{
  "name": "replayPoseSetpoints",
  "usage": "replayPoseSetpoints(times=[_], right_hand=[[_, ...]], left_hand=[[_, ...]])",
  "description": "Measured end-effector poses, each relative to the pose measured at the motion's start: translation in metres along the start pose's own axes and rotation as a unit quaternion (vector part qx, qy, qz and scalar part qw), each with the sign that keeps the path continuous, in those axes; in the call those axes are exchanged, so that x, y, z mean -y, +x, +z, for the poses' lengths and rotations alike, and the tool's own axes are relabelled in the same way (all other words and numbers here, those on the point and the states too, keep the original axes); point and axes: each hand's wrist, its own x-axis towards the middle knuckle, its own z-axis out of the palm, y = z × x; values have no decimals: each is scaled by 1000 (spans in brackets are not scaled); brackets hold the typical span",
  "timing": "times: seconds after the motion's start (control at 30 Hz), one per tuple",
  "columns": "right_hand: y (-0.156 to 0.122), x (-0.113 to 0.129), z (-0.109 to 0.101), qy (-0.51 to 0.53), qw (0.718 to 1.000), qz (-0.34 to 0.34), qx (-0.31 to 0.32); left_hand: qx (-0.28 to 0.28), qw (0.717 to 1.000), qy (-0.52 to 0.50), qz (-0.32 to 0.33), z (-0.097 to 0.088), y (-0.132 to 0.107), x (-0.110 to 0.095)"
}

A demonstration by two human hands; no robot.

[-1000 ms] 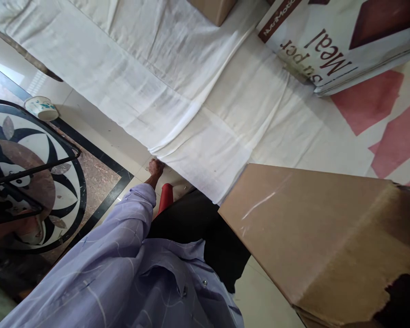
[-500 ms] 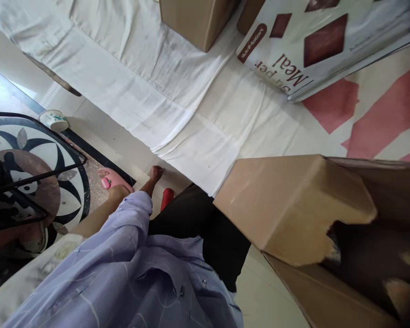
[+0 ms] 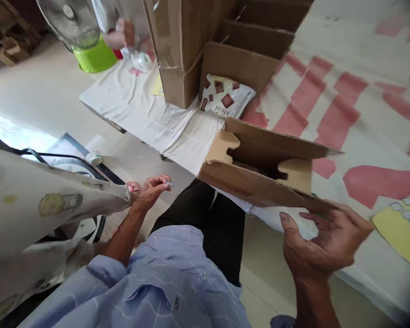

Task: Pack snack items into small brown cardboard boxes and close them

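Since half a second ago the left hand [image 3: 151,189] has come up off the floor by the cloth edge, and the cardboard box [image 3: 249,182] has turned so that its open end with torn flaps now faces the camera. That hand now hovers palm up above the person's dark-trousered lap, its fingertips pinched on a small grey object [image 3: 170,184], too small to identify. A pink slipper [image 3: 134,187] shows just behind the wrist.

Lying on its side, the box rests on the near edge of the pink-and-white sheet [image 3: 345,105]. The right hand [image 3: 324,243] is at its near right corner, fingers spread and loosely curled with the thumb held apart. It seems to touch the flap's underside, though blur hides the contact, and it grips nothing.

Beyond the box lies a printed meal packet [image 3: 225,98], beside an upright carton [image 3: 177,50] standing on white cloth [image 3: 140,109]. Another person's hand [image 3: 121,34] is near a green-based fan [image 3: 84,41].
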Motion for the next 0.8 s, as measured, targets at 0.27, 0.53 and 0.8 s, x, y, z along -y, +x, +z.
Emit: replayPoseSetpoints(times=[0.27,0.53,0.8], right_hand=[[-64,113,-4,271,948,132,98],[-76,132,-13,400,896,189,35],[-84,115,-21,362,911,198,17]], left_hand=[[201,966,-6,163,114,-84,-62],[292,939,-2,180,161,-104,-53],[300,941,22,152,175,-103,-39]])
